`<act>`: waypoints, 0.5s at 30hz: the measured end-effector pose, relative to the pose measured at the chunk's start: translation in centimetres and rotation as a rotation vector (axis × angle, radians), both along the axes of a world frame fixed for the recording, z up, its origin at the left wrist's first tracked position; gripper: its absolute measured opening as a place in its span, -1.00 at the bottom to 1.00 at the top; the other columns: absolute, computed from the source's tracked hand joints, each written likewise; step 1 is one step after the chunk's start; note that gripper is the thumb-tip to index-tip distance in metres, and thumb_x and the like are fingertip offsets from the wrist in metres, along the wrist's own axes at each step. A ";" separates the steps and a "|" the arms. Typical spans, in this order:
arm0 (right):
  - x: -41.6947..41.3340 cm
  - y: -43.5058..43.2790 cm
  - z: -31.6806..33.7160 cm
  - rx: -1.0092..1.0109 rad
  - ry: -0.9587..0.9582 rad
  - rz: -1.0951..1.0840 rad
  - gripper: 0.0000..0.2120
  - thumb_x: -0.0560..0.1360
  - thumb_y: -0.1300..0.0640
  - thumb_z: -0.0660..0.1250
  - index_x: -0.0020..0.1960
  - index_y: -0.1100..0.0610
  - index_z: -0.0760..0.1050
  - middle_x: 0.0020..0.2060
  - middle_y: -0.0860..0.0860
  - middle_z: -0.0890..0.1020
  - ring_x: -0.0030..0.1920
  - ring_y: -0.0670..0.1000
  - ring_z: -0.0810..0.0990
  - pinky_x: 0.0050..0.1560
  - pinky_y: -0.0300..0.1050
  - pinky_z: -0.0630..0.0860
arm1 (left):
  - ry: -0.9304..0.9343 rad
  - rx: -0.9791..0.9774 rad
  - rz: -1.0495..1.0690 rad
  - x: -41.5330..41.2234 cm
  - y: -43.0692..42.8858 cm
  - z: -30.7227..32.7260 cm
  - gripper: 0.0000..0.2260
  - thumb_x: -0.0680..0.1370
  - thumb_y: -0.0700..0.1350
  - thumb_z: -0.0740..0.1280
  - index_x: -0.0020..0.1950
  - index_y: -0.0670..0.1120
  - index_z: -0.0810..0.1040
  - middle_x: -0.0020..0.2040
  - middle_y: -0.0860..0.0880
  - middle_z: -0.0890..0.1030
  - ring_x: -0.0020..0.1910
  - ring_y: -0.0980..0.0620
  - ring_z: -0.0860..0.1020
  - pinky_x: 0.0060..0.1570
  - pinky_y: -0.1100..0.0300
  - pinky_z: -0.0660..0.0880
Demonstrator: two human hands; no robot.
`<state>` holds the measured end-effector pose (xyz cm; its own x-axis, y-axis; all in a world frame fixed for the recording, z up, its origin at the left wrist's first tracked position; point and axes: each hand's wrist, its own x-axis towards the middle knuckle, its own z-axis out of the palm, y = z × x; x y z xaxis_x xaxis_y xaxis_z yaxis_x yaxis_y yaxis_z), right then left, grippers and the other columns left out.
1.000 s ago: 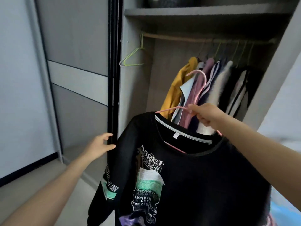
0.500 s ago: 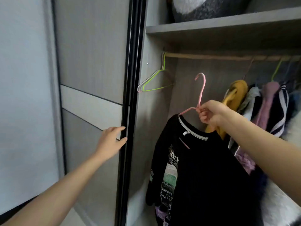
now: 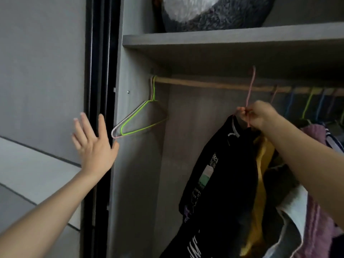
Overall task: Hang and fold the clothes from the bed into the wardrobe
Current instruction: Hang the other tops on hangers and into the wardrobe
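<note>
Right hand (image 3: 258,116) is up under the rail (image 3: 204,84), fingers pinched tight round the thin neck of the pink hanger (image 3: 250,88). The hook pokes up past the rail's line, but whether it has caught the rail I cannot tell. The black sweatshirt (image 3: 223,174) dangles below the rail from that hanger, turned edge-on, its printed front facing the rail's left end.

Left hand (image 3: 93,144) is released, fingers straight and spread, holding nothing. It sits low and beyond the rail's left end, against the dark door track (image 3: 100,71); contact there is unclear.

Two empty hangers (image 3: 137,120) hang at the rail's far left end. There is a bare stretch of rail between them and the pink hook. A yellow garment (image 3: 260,164) and more hung clothes crowd the rail's right part.

Now the handling. That sweatshirt looks soft and floppy with a fair bit of weight, so it will likely swing and could slide off a slim wire shoulder. The neck is the right place to hold: it's stiff and close to the hook. A steadying hand on the fabric below the rail would help.
</note>
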<state>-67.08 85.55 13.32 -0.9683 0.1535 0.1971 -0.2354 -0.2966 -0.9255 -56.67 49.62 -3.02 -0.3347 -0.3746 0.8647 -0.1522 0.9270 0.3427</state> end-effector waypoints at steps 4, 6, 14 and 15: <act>-1.9 0.1 1.1 0.082 0.031 -0.161 -0.67 0.59 0.37 0.02 0.34 0.29 0.27 -0.26 0.13 0.45 -0.35 -0.05 0.47 -0.62 -0.32 0.43 | 0.023 -0.053 0.024 -2.8 -2.0 -0.4 -0.25 0.40 -0.15 0.47 0.48 -0.25 0.17 0.46 -0.44 0.06 0.42 -0.46 0.07 0.25 -0.42 0.12; -2.7 0.4 1.1 0.104 0.029 -0.217 -0.66 0.58 0.39 0.03 0.35 0.28 0.28 -0.27 0.12 0.46 -0.36 -0.06 0.46 -0.58 -0.29 0.43 | 0.053 -0.116 0.049 -3.3 -2.5 -0.9 -0.33 0.45 -0.08 0.35 0.48 -0.24 0.15 0.46 -0.43 0.08 0.40 -0.45 0.13 0.24 -0.36 0.19; -8.3 1.6 0.7 0.123 -0.044 -0.352 -0.72 0.58 0.42 -0.08 0.08 0.17 0.32 -0.19 0.15 0.42 -0.60 -0.12 0.43 -0.76 -0.34 0.27 | 0.106 -0.200 0.078 -4.1 -3.4 -1.3 -0.40 0.47 -0.01 0.19 0.46 -0.24 0.22 0.42 -0.43 0.18 0.35 -0.42 0.25 0.13 -0.22 0.36; -8.8 1.5 0.7 0.131 -0.045 -0.361 -0.71 0.58 0.41 -0.10 0.10 0.12 0.27 -0.24 0.13 0.40 -0.67 -0.13 0.41 -0.77 -0.34 0.26 | 0.113 -0.218 0.088 -4.0 -3.7 -1.3 -0.40 0.47 -0.01 0.19 0.45 -0.24 0.23 0.42 -0.43 0.19 0.35 -0.42 0.25 0.13 -0.22 0.36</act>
